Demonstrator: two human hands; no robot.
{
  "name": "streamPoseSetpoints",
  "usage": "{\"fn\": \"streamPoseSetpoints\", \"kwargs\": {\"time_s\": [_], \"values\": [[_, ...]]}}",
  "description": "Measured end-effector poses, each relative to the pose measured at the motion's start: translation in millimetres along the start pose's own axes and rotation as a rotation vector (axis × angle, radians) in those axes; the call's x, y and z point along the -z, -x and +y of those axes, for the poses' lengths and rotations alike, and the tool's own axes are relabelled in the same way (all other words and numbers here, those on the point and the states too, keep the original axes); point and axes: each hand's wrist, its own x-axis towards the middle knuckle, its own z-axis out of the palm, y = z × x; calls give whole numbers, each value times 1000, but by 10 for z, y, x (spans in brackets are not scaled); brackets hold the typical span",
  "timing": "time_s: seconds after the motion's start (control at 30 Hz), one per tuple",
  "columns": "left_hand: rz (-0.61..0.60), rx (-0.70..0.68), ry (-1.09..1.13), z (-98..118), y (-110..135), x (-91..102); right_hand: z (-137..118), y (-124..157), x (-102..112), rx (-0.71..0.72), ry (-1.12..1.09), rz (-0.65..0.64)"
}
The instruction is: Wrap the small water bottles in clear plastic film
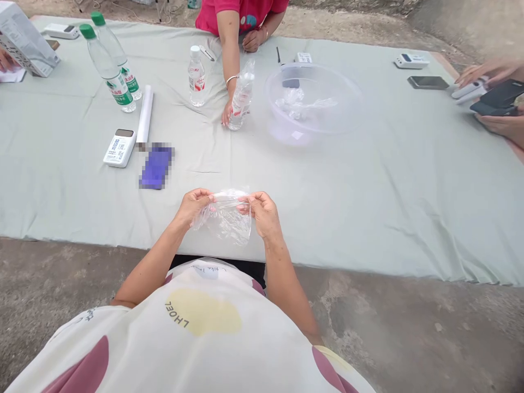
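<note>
My left hand (pixel 192 204) and my right hand (pixel 264 210) both pinch the top edge of a clear plastic bag (pixel 227 221) between them. The bag hangs crumpled just above the near edge of the pale green cloth (pixel 368 180). Fingers of both hands are closed on the thin film. Nothing else is in either hand.
A clear plastic basin (pixel 313 101) with crumpled film inside sits further back. Opposite, a person in red holds a bag against a water bottle (pixel 240 98). Other bottles (pixel 112 65), a white roll (pixel 144 112), a white device (pixel 119 147), a blurred purple item (pixel 156 166) and phones (pixel 428 82) lie around.
</note>
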Motion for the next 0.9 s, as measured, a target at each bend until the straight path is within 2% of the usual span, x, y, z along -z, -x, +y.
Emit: {"fn": "streamPoseSetpoints", "kwargs": {"time_s": [0.1, 0.23, 0.3, 0.33, 0.4, 0.47, 0.53, 0.63, 0.67, 0.73, 0.8, 0.83, 0.9], "values": [[83, 17, -3, -59, -42, 154, 43, -70, 54, -28, 41, 122], [196, 46, -14, -85, -43, 452, 83, -150, 192, -50, 100, 263], [312, 14, -8, -59, -20, 581, 99, -177, 273, -41, 136, 315], [395, -32, -15, -32, -2, 623, 107, -187, 310, -37, 155, 337], [575, -218, -116, 46, 47, 637, 120, -196, 364, -39, 196, 385], [655, -431, -286, 132, 99, 544, 129, -190, 373, -58, 248, 401], [566, -530, -402, 187, 128, 364, 130, -164, 338, -86, 298, 365], [202, -497, -528, 147, 86, 82, 111, -85, 287, -133, 360, 263], [57, -463, -614, 101, 52, 22, 96, -50, 302, -154, 387, 220], [-124, -398, -756, -14, -20, -21, 52, 24, 412, -206, 470, 118], [-165, -368, -828, -126, -70, 26, -7, 83, 620, -257, 553, 52], [-163, -364, -847, -169, -81, 67, -39, 99, 739, -273, 584, 67], [-161, -366, -894, -222, -78, 147, -100, 88, 942, -264, 615, 218]]}}
